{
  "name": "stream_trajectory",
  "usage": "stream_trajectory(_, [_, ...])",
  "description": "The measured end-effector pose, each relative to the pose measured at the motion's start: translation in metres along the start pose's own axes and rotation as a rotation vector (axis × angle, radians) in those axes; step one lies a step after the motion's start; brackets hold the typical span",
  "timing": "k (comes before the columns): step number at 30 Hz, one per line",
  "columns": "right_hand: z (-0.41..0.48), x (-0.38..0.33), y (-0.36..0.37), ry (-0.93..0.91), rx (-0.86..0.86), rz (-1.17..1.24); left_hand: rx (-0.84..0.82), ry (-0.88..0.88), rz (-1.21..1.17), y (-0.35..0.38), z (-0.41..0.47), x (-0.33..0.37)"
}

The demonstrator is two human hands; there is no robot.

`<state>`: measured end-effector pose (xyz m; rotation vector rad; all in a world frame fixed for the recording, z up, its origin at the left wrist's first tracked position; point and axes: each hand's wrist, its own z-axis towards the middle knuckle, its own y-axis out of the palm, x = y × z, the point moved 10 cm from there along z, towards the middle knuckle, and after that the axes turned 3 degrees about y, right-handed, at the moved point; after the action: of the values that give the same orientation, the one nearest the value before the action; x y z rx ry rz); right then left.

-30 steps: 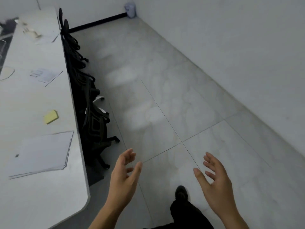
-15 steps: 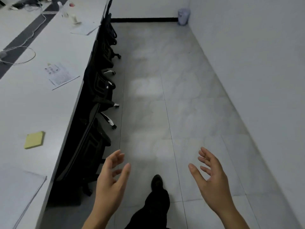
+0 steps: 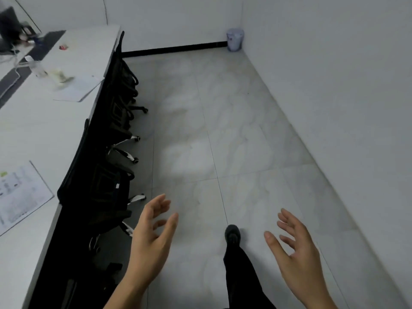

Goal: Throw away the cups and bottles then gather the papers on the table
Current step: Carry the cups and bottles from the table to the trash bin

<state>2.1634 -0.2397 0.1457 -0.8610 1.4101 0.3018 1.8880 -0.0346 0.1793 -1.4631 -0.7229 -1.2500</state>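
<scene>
A person's left hand (image 3: 151,239) and right hand (image 3: 298,253) hover over the tiled floor, fingers spread and loose, holding nothing. On the table (image 3: 44,134) at left, a bottle (image 3: 36,65) and a blurred cup (image 3: 59,75) stand far off by a paper (image 3: 78,89). A printed sheet (image 3: 20,192) lies nearer. Black chairs (image 3: 111,130) line the table's edge. A bin (image 3: 234,39) sits in the far corner.

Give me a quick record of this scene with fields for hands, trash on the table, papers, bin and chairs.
left hand: open, empty, above the floor
right hand: open, empty
bottle: clear, far along the table, blurred
cup: likely the pale blur beside the bottle
papers: plain sheet by the cup; printed sheet nearer
trash bin: far floor corner
office chairs: black, along the table
</scene>
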Motion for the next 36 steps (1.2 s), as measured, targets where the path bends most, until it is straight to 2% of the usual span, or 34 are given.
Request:
stream_trajectory(3, [0.101,0.008,0.031,0.012,-0.038,0.014,0.027,-0.052,0.016,0.031,0.081,-0.021])
stream_trajectory(6, [0.209,-0.016,0.067,0.000,-0.118,0.011,0.070,-0.109,0.020,0.044,0.160,-0.018])
stream_trajectory(12, [0.403,-0.128,0.164,-0.179,-0.360,-0.065,0.309,-0.093,0.018,0.011,0.315,0.014])
stream_trajectory(18, [0.558,-0.161,0.275,-0.211,-0.536,-0.090,0.532,-0.179,-0.035,-0.009,0.437,-0.042])
stream_trajectory(23, [0.690,-0.181,0.356,-0.172,-0.536,-0.109,0.629,-0.239,-0.084,-0.022,0.565,-0.094])
stream_trajectory(26, [0.766,-0.219,0.391,-0.182,-0.498,-0.091,0.691,-0.236,-0.075,-0.038,0.648,-0.094])
stream_trajectory(31, [0.877,-0.268,0.467,-0.202,-0.514,-0.067,0.672,-0.203,-0.053,-0.066,0.787,-0.087])
stream_trajectory(36, [0.970,-0.288,0.595,-0.200,-0.642,-0.058,0.760,-0.239,-0.011,-0.099,0.897,-0.121])
